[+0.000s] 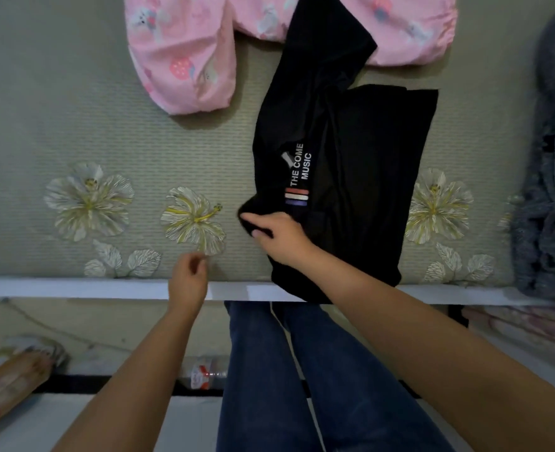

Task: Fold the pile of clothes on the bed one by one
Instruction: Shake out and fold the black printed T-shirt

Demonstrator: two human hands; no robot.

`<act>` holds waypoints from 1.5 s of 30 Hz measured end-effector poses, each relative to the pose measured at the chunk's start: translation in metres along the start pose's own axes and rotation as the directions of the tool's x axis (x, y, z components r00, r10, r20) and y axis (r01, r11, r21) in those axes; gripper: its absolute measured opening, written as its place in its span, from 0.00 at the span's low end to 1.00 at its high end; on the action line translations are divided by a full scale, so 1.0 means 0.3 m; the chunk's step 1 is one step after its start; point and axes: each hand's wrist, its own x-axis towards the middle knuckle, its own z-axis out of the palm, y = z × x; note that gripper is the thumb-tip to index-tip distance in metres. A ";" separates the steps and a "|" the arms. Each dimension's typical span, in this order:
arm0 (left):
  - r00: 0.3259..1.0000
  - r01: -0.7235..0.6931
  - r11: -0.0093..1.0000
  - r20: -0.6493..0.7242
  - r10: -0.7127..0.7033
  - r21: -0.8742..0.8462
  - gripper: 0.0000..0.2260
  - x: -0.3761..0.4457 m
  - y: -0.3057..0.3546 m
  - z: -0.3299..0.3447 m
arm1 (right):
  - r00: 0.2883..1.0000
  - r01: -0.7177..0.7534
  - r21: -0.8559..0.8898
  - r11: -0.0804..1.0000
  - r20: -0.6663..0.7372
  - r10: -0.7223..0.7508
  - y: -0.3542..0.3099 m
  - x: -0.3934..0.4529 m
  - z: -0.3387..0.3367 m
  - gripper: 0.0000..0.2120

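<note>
The right hand (277,236) pinches the black T-shirt's (351,177) left edge near the bed's (74,125) front edge; the left hand (188,278), loosely curled, holds nothing beside it.

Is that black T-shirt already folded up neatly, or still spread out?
Partly folded: the black T-shirt lies doubled over itself, one sleeve trailing, while the right hand pinches its edge.

A home bedroom: flower-printed bed mat (106,141), pink pillows (185,57).
</note>
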 end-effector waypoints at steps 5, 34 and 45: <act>0.932 0.303 0.887 -0.087 -0.353 -0.348 0.11 0.020 -0.113 -0.105 | 0.978 -0.013 0.210 0.978 0.206 -0.031 -0.082 0.072 0.014 0.20; 0.992 0.053 0.496 0.104 0.077 -0.867 0.10 0.227 0.288 -0.381 | 0.976 0.216 -0.740 0.637 0.146 -0.161 -0.127 0.358 -0.461 0.13; 0.945 -0.325 0.838 -0.109 0.310 -0.438 0.09 0.121 0.648 -0.622 | 0.990 0.135 -0.469 0.873 0.031 -0.137 -0.423 -0.067 -0.795 0.06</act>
